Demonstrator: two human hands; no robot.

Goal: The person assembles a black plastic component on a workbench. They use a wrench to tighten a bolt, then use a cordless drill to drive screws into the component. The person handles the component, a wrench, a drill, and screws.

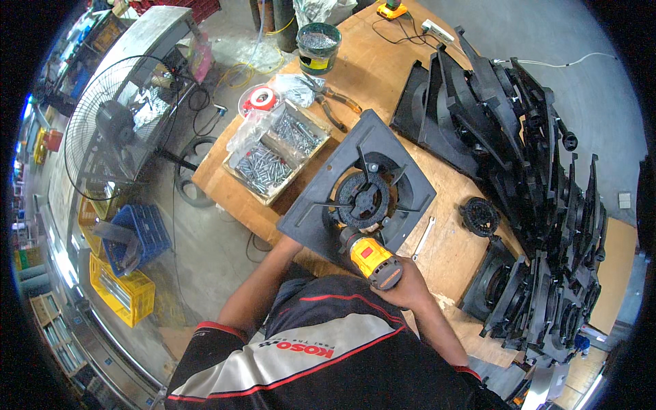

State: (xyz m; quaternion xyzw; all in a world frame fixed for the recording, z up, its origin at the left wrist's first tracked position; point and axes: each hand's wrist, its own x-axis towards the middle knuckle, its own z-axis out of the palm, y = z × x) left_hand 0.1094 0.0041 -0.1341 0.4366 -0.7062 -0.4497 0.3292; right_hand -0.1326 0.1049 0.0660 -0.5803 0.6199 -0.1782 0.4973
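Observation:
A square black gas stove [311, 205] with a round burner [364, 198] and pot-support arms lies at an angle over the table's near edge. My right hand [403, 283] is wrapped round a yellow and black cordless power driver [371, 257]. The driver's nose reaches the stove's near side, just below the burner; its tip is hidden. My left hand [291, 244] is at the stove's near left corner, its fingers out of sight beneath the plate. A combination wrench [424, 238] lies right of the stove, close to a loose round black burner part [480, 216].
Left of the stove stands a box of screws [263, 167]. Pliers [329, 106], a red and white tape roll [260, 100] and a dark bucket [318, 49] sit beyond. Black stove bodies [506, 150] are piled along the right. A fan [115, 123] and crates [126, 290] stand left.

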